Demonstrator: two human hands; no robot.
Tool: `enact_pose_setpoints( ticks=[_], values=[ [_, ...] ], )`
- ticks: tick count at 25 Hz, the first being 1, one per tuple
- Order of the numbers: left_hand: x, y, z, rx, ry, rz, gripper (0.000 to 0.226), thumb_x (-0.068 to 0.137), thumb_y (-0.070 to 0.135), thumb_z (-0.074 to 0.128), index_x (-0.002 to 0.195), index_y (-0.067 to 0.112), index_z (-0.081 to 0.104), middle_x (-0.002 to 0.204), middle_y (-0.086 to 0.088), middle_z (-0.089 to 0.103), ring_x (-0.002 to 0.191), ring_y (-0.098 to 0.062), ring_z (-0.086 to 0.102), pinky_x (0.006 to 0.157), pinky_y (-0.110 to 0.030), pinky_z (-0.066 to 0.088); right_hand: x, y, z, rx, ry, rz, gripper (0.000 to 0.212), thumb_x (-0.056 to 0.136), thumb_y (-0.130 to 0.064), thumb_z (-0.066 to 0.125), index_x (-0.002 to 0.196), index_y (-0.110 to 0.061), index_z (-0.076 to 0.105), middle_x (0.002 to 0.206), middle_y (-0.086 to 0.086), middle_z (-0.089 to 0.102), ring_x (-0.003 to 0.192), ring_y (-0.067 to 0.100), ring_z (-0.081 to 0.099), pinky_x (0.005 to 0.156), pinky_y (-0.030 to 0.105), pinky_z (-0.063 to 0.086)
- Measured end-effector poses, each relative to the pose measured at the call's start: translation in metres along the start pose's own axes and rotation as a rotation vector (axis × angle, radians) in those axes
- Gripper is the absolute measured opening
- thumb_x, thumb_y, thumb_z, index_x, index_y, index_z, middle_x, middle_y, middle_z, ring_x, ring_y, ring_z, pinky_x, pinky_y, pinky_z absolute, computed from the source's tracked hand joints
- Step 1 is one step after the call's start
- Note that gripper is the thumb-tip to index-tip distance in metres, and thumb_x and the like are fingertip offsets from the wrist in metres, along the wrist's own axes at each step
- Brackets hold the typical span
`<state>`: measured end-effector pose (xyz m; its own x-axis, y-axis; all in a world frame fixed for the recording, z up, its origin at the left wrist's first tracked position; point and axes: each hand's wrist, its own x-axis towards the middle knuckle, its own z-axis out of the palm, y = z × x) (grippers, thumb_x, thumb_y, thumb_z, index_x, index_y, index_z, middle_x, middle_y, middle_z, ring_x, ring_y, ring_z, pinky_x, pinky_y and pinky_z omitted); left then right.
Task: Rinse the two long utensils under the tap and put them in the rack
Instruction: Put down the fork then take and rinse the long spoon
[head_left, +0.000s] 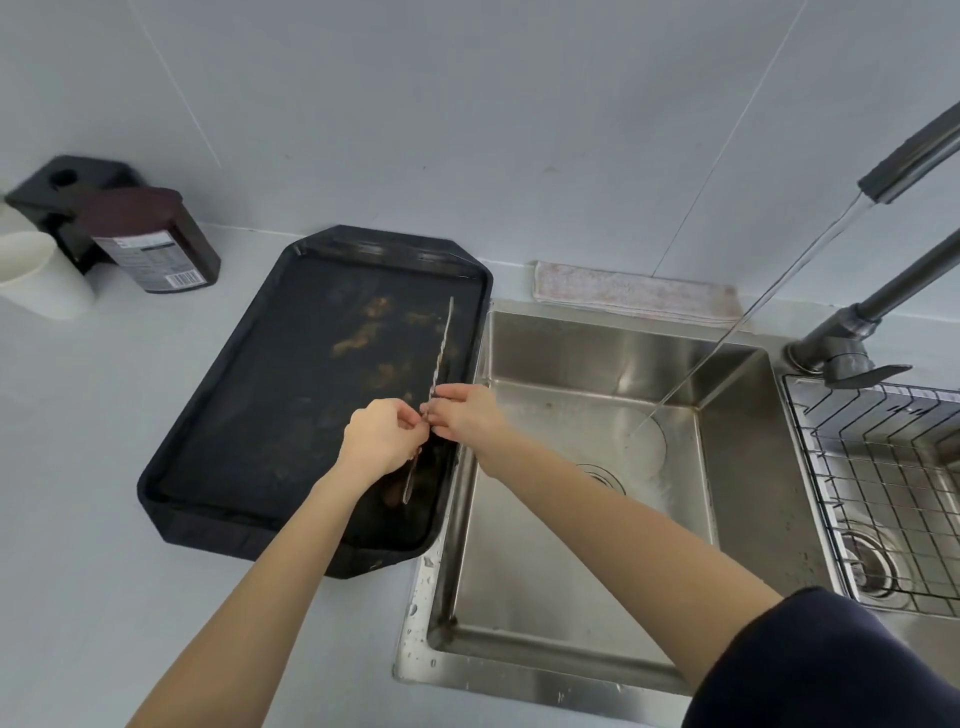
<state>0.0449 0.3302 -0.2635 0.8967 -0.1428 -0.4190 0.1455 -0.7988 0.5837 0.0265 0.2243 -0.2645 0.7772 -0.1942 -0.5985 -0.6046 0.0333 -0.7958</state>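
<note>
Item: thin silver metal skewers (441, 343), over greasy black rectangular tray (249, 405). Your left hand (382, 441) and right hand (465, 421) had fingers pinched shut mid-shaft. You did best keeping both together toward the running water stream (753, 312).

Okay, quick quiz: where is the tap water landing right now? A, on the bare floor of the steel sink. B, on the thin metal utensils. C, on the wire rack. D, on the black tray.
A: the stream from the dark metal tap hits the stainless steel sink floor, while both hands hold the long thin metal utensils over the black rectangular tray.
</note>
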Motion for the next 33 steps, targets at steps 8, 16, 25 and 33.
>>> enact_pose_setpoints(
  ticks=[8,16,25,33],
  values=[
    [-0.029,0.063,0.02,-0.139,-0.132,0.187,0.007,0.087,0.017,0.057,0.089,0.014,0.063,0.068,0.003,0.063,0.071,-0.013,0.065,0.076,-0.026,0.056,-0.027,-0.019,-0.08,0.381,0.076,-0.088,0.034,0.09,-0.001,0.054,0.123,0.004,0.052,0.098,0.014,0.064,0.071,0.011,0.059,0.075,0.021,0.051],
    [-0.052,0.121,0.072,-0.118,-0.246,0.322,0.014,0.087,0.014,0.056,0.097,0.008,0.063,0.073,-0.002,0.062,0.074,-0.016,0.056,0.06,-0.014,0.042,-0.058,-0.025,-0.182,0.52,0.208,-0.197,0.02,0.092,-0.003,0.052,0.11,-0.008,0.056,0.076,0.0,0.061,0.067,0.007,0.057,0.059,0.011,0.049],
    [-0.051,0.137,0.111,-0.159,-0.293,0.312,0.016,0.086,0.02,0.057,0.072,0.028,0.056,0.069,0.005,0.061,0.078,-0.018,0.056,0.084,-0.034,0.046,-0.057,-0.033,-0.247,0.522,0.244,-0.236,0.02,0.093,-0.006,0.051,0.081,-0.019,0.059,0.077,-0.003,0.063,0.07,0.006,0.06,0.065,0.016,0.046],
    [-0.047,0.14,0.119,-0.093,-0.313,0.365,0.014,0.085,0.02,0.06,0.072,0.022,0.061,0.063,0.007,0.06,0.06,-0.001,0.052,0.07,-0.021,0.039,-0.049,-0.05,-0.274,0.741,0.309,-0.274,0.019,0.094,-0.01,0.05,0.078,-0.009,0.061,0.073,0.004,0.061,0.052,0.004,0.061,0.051,0.013,0.052]
  ],
)
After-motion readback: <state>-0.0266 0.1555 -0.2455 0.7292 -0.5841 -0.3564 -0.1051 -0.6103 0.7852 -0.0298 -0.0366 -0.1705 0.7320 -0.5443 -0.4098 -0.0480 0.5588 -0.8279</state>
